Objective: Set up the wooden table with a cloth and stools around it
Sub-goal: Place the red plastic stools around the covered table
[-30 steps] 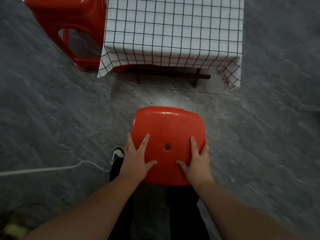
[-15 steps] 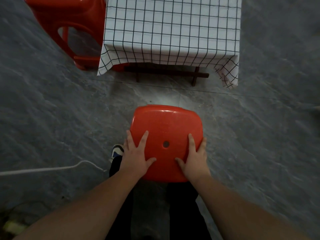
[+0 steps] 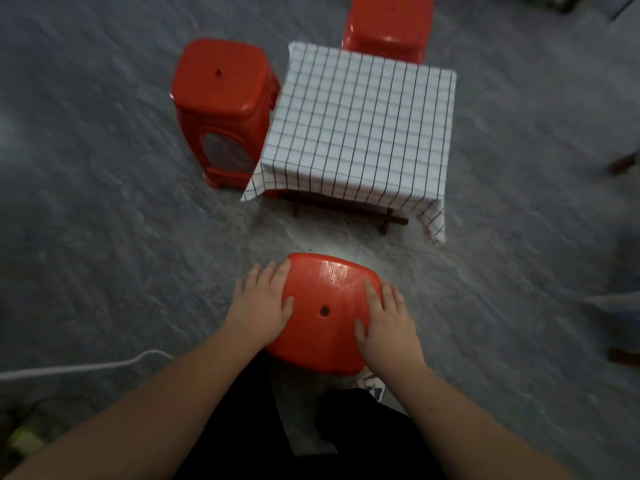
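3 stools [image 3: 325, 313] [image 3: 221, 98] [image 3: 388, 26]: bright red. Cloth [image 3: 360, 129]: white, thin black grid lines. Table frame [image 3: 346, 206]: dark brown wood. Floor [image 3: 104, 237]: mottled grey. Cable [image 3: 79, 367]: white. Trousers [image 3: 311, 438]: black.

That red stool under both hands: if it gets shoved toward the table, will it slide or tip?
The red stool looks like thin moulded plastic, so probably light and easy to slide on the smooth grey floor. The left hand and right hand press high on its seat; a hard shove there may tip it. The glossy seat might be slippery.
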Motion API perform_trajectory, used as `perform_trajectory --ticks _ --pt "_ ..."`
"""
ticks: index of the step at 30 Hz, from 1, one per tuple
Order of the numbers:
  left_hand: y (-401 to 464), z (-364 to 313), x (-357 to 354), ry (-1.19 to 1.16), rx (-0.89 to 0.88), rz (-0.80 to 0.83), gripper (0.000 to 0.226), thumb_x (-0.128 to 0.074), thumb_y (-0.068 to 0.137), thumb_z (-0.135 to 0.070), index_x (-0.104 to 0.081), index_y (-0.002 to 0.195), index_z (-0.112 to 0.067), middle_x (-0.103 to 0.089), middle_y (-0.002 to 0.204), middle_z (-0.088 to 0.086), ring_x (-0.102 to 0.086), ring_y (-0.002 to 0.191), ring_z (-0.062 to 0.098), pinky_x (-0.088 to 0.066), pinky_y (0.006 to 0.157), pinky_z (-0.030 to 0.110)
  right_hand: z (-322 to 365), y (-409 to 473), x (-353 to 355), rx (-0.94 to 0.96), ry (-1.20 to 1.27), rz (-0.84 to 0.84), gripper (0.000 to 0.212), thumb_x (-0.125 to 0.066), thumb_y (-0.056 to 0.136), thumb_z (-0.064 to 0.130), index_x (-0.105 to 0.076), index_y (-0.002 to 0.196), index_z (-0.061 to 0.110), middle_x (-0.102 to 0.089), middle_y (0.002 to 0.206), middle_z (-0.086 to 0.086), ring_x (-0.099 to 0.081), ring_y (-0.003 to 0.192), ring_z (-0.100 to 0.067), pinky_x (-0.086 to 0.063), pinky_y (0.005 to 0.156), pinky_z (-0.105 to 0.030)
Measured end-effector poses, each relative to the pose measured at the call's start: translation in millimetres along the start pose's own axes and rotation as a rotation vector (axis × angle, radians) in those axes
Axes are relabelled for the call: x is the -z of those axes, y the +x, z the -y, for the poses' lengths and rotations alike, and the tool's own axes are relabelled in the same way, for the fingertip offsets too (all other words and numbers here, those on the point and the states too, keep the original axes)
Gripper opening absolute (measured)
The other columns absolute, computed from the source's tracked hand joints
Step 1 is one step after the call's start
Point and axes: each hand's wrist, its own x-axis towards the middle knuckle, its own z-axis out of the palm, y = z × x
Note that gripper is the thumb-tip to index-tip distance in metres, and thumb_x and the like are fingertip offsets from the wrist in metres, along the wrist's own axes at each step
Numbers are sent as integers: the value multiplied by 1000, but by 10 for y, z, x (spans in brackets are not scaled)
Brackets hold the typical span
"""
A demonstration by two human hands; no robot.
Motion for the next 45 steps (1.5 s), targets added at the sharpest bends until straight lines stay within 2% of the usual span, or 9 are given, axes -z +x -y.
perform_trajectory --ticks 7,11,16,19,22,25,29,35,45 --pt "-794 -213 1060 -17 77 -175 66 -38 97 -48 -13 156 -30 -20 163 3 -10 151 30 -12 120 53 318 -457 1027 242 -118 -149 68 -43 97 42 -16 157 26 -15 165 -8 -7 153 -28 -22 120 -51" --pt "-1207 -201 1466 -9 110 -231 66 -37 98 -50 -14 156 -30 -18 164 5 -7 151 31 -11 120 53 604 -676 1446 312 -179 -180 67 -37 99 47 -14 158 28 -11 166 -6 -3 153 -28 -13 123 -50" --pt "-1486 -59 1791 -43 111 -277 67 -39 98 -50 -13 156 -30 -18 164 5 -7 151 30 -11 121 52 982 -935 1652 380 -215 -205 66 -37 98 48 -16 158 28 -10 167 -5 0 153 -27 -10 123 -50" --pt "-1490 126 1864 -76 99 -289 67 -40 97 -50 -15 156 -30 -19 163 5 -7 151 29 -11 121 52 1224 -1003 1571 367 -210 -229 66 -38 95 49 -25 156 27 -19 165 -6 -8 153 -28 -17 121 -51" --pt "-1379 446 1931 -91 74 -273 67 -40 97 -51 -15 156 -31 -18 164 5 -7 151 29 -11 121 53 1536 -957 1416 328 -217 -228 66 -37 93 51 -29 154 26 -24 164 -7 -13 152 -30 -21 120 -53" --pt "-1220 975 2074 -109 47 -277 67 -39 97 -51 -13 156 -33 -16 164 4 -6 151 29 -10 121 53 1983 -846 1278 287 -253 -218 66 -35 97 51 -18 157 28 -13 166 -5 -3 154 -27 -14 123 -50" --pt "-1048 1900 2366 -97 -29 -265 67 -38 97 -51 -14 156 -31 -16 164 4 -8 151 29 -11 121 51 2873 -702 1158 238 -247 -233 68 -35 98 50 -10 158 30 -5 167 -4 3 154 -25 -9 124 -47" --pt "-847 3034 2969 7 -118 -203 68 -35 98 -52 -9 157 -30 -12 165 7 -7 151 31 -13 120 53 4178 -490 1046 155 -158 -258 70 -44 96 49 -16 157 31 -11 167 0 -1 154 -23 -14 123 -46" --pt "-13 3559 3727 7 -236 -222 67 -37 98 -50 -10 156 -31 -12 164 6 -5 151 29 -13 120 52 5050 215 1330 97 -68 -346 69 -43 96 49 -17 157 30 -13 166 -4 -6 153 -25 -17 123 -47"
